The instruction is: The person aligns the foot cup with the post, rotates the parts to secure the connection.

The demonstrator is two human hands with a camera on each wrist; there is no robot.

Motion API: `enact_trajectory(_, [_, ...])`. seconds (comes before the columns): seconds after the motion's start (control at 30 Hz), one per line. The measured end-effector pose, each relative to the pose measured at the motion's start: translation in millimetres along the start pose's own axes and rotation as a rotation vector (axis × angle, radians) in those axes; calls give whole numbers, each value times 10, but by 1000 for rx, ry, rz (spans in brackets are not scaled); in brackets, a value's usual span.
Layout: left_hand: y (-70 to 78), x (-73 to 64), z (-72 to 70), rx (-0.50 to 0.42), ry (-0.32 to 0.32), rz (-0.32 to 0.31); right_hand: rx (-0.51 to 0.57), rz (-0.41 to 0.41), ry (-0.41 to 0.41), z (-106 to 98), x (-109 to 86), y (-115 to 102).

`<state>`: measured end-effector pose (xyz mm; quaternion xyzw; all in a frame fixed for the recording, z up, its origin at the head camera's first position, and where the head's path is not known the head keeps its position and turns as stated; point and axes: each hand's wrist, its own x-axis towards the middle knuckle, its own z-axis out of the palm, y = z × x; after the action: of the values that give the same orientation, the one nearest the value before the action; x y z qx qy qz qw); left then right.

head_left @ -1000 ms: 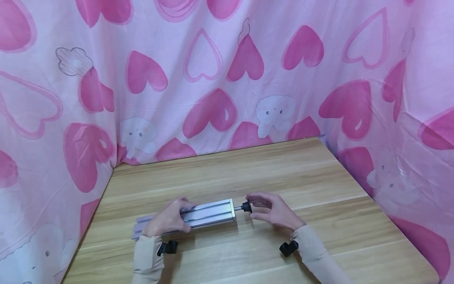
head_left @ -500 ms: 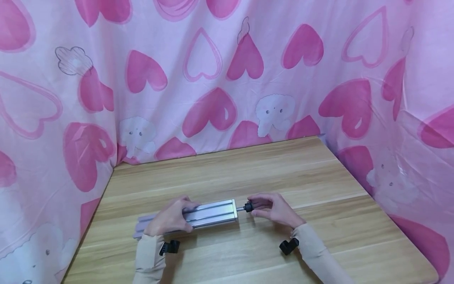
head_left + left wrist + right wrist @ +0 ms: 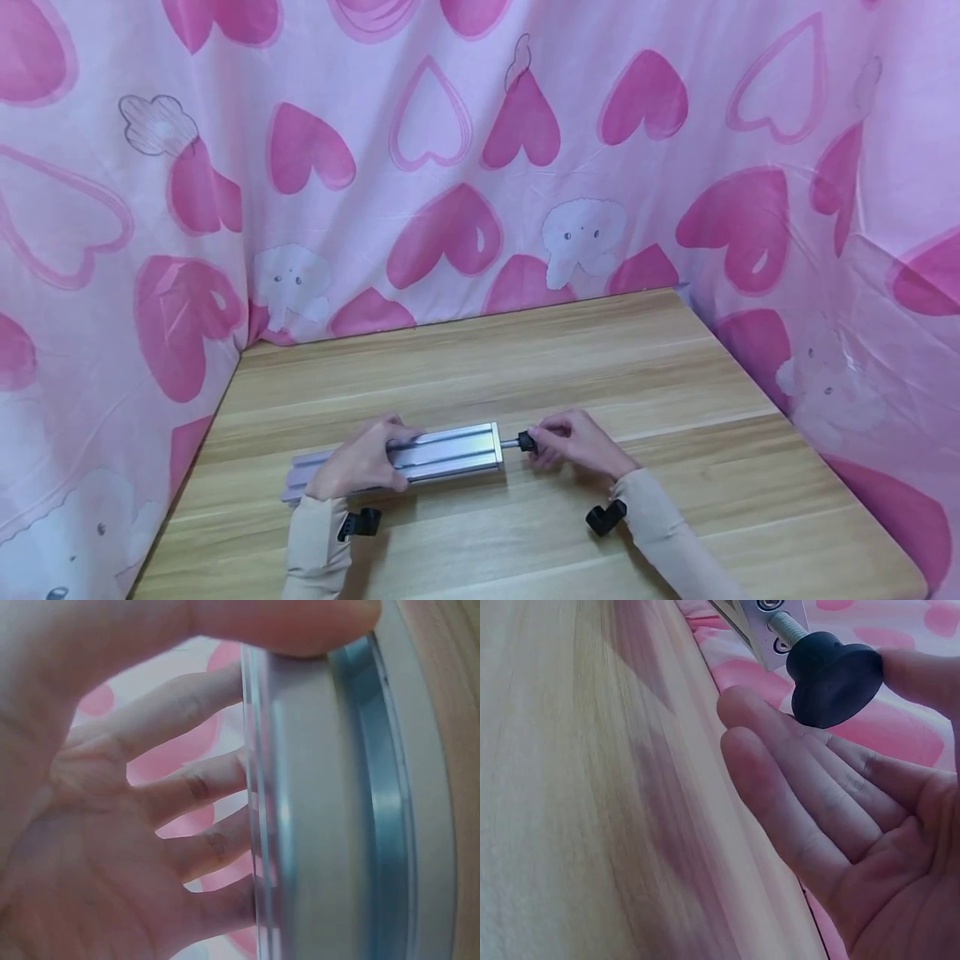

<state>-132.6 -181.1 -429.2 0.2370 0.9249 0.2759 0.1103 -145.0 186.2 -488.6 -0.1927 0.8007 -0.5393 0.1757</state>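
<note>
On the near half of the table lies a silver aluminium profile with lengthwise grooves and an end plate. My left hand grips it from above, thumb on the near side; the left wrist view shows the fingers reaching behind its far edge. A threaded rod sticks out of the end plate and carries a black levelling foot. My right hand pinches the foot's rim at the right end; one digit touches the rim while other fingers stretch out below it. Part of this hold is hidden behind the foot.
A wood-grain table carries the profile. Pink curtain with hearts surrounds the table at the back and both sides. Each wrist wears a black camera mount.
My right fingers, spread around the foot earlier, have drawn together at its rim and turned. The profile shifted slightly right at first, then stayed put. My left hand keeps its grip.
</note>
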Motion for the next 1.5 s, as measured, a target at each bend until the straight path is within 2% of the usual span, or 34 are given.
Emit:
enact_trajectory(0.2, [-7,-1,6,7,0,-7,9,37,-22,14,9,3])
enact_trajectory(0.3, [-16,-4,15,6,-2,-15,-27,38,-7,13,-18,7])
enact_trajectory(0.4, [-29,-10,16,7,4,-12,-72,2,43,5,-71,-3])
enact_trajectory(0.5, [-41,-22,3,3,10,-8,-44,-67,75,2,-106,-8])
enact_trajectory(0.63, [-48,-31,-8,-9,6,-14,75,-162,44,15,-96,-2])
enact_trajectory(0.77, [-54,-29,13,-8,9,1,85,-192,38,27,-71,5])
enact_trajectory(0.9, [-67,-26,34,4,16,10,28,-171,66,32,-59,18])
enact_trajectory(1.13, [-77,-35,29,-9,6,8,-48,-83,102,35,-52,7])
enact_trajectory(1.33, [-33,-46,24,-7,5,-14,-41,-10,61,38,-44,-1])
enact_trajectory(1.5, [1,-37,-2,15,9,-19,-49,-6,34,32,-36,16])
